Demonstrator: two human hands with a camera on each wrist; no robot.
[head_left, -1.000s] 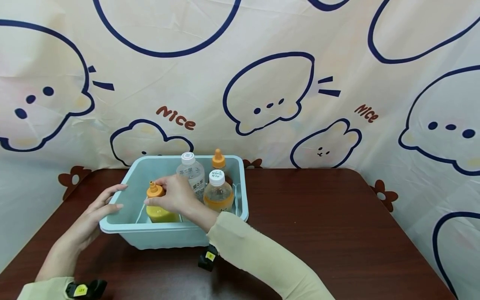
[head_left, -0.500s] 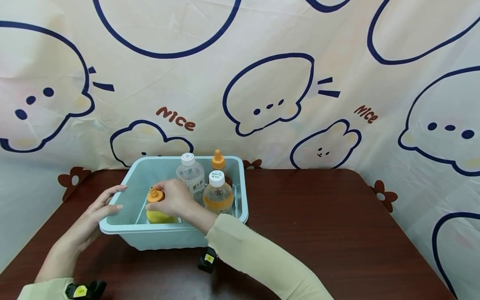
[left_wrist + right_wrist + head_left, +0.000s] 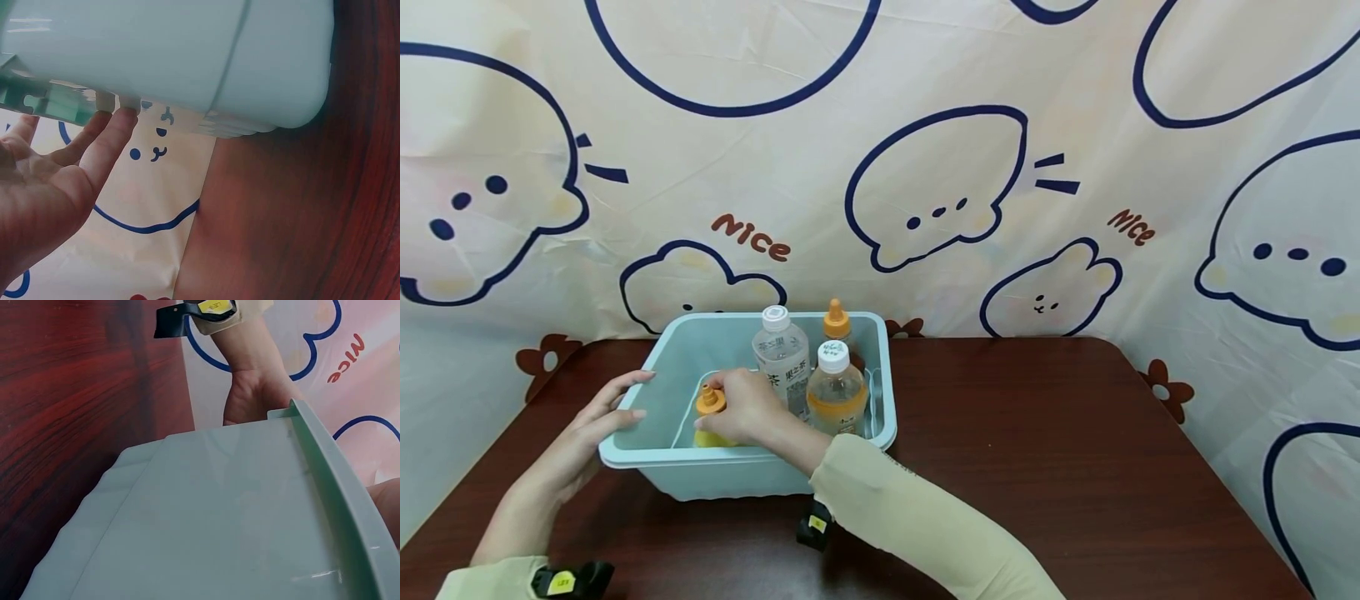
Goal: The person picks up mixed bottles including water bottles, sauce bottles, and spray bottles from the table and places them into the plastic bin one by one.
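Note:
A light blue plastic storage bin (image 3: 730,475) stands on the table. My left hand (image 3: 568,442) grips its left rim; in the left wrist view, fingers (image 3: 109,150) touch the bin's outside under the rim. Inside the bin, my right hand (image 3: 748,408) holds a yellow squeeze bottle (image 3: 710,402) with an orange nozzle cap, upright at the left front. My hand and the front rim hide most of its body. Right of it stand a clear white-capped drink bottle (image 3: 781,350) and a white-capped bottle of amber liquid (image 3: 837,396). Behind is an orange-topped bottle (image 3: 837,321), partly hidden.
The dark brown wooden table (image 3: 1037,467) extends to the right of the bin. A cloth (image 3: 940,67) printed with cartoon figures hangs behind and along the sides. In the right wrist view, the bin's outer wall (image 3: 206,506) fills much of the frame.
My right hand has lowered the squeeze bottle deeper into the bin, so less of its yellow body shows. My left hand stays on the rim.

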